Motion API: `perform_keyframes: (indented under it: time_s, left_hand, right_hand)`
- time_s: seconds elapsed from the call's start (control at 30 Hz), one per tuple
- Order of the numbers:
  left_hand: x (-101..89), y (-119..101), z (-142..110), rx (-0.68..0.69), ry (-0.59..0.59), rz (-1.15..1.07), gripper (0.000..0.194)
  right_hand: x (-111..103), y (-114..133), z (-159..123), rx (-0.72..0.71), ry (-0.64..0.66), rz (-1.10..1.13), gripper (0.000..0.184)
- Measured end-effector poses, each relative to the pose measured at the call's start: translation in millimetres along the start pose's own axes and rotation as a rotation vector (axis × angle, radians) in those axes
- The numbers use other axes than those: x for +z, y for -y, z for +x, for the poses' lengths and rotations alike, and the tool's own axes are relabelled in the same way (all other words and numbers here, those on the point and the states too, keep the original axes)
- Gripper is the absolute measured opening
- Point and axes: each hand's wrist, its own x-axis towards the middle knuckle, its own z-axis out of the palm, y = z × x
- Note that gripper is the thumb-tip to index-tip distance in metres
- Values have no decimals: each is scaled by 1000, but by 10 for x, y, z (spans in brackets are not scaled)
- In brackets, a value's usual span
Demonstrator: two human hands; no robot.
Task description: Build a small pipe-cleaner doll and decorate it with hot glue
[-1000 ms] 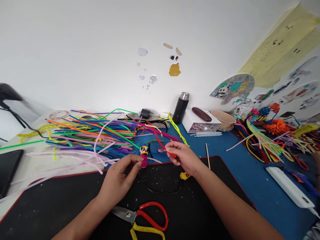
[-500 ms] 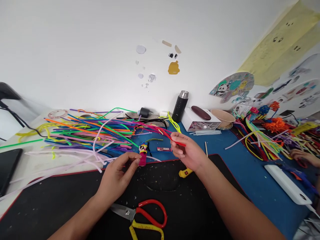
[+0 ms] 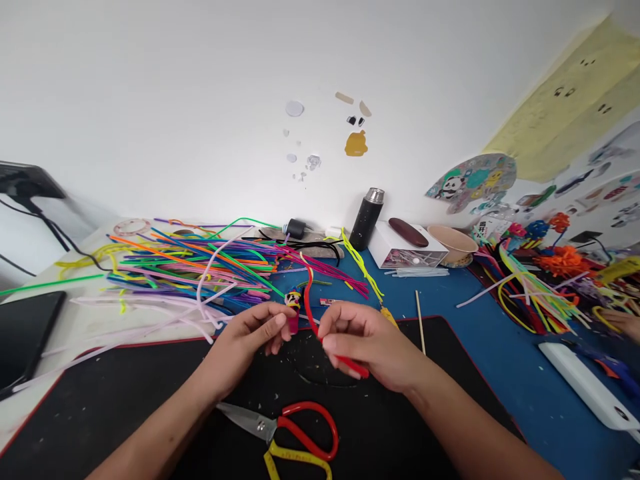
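My left hand is closed, with thumb and fingers pinched at the side of a small figure. It has a magenta body, a pale face with dark marks, yellow below and a blue top; my fingers cover part of it. In my right hand, a bent red pipe cleaner is gripped, one end rising toward the figure and the other sticking out below the fingers. Scissors with one red and one yellow handle lie on the black mat below my hands.
Many coloured pipe cleaners spread across the back left. Behind stand a black flask, a white box and a bowl. A wooden stick and white device lie right. Another person's hand shows at the right edge.
My right hand first drew the red pipe cleaner away to the right, then came back left and lower, close to my left hand. My left hand stayed at the figure. The view shifted slightly.
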Motion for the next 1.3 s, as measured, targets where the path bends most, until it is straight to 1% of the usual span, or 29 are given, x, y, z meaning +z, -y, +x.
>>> perform_keyframes:
  time_s: [0.07,0.13,0.23,0.3,0.4,0.47,0.57,0.63,0.7,0.77,0.87,0.93,1.0,1.07,1.17,1.3]
  left_hand:
    - [-5,-20,3,-125,105,-150,49]
    - [-14,-38,-4,-180,138,-229,54]
    - [-50,-52,-9,-150,92,-288,54]
    - [-82,-53,-4,-134,67,-302,47]
    - [-110,-49,9,-148,79,-264,30]
    - [-116,-46,15,-157,101,-231,24]
    - [-132,-40,26,-164,121,-206,28]
    - [-151,-40,33,-150,115,-182,32]
    - [-166,-46,43,-122,101,-148,30]
    - [-169,-56,56,-102,70,-121,29]
    - [-163,-56,89,-98,-21,-146,37]
    - [-168,-38,117,-86,-126,-202,40]
    - [-188,-9,144,-50,-256,-258,42]
    - [-216,18,164,32,-365,-285,42]
    - [-251,34,170,137,-424,-198,41]
    - [-246,18,132,249,-432,49,34]
  right_hand:
    - [107,-26,-5,21,70,-88,23]
    - [186,-86,8,29,106,-155,20]
    - [233,-188,48,58,146,-185,17]
    - [222,-251,83,71,155,-178,19]
    - [172,-345,154,56,94,-153,22]
    - [138,-407,218,26,15,-144,24]
    - [96,-481,330,-8,-59,-162,23]
    - [71,-507,404,-35,-80,-169,22]
    - [49,-518,469,-65,-92,-169,22]
    - [32,-525,522,-83,-105,-165,24]
    - [17,-538,579,-83,-133,-117,30]
    - [8,-544,608,-73,-162,-57,35]
    - [-3,-537,635,-72,-207,-4,38]
    - [-12,-514,661,-93,-249,22,39]
    - [-7,-480,710,-117,-262,33,42]
    - [31,-500,790,-130,-249,69,52]
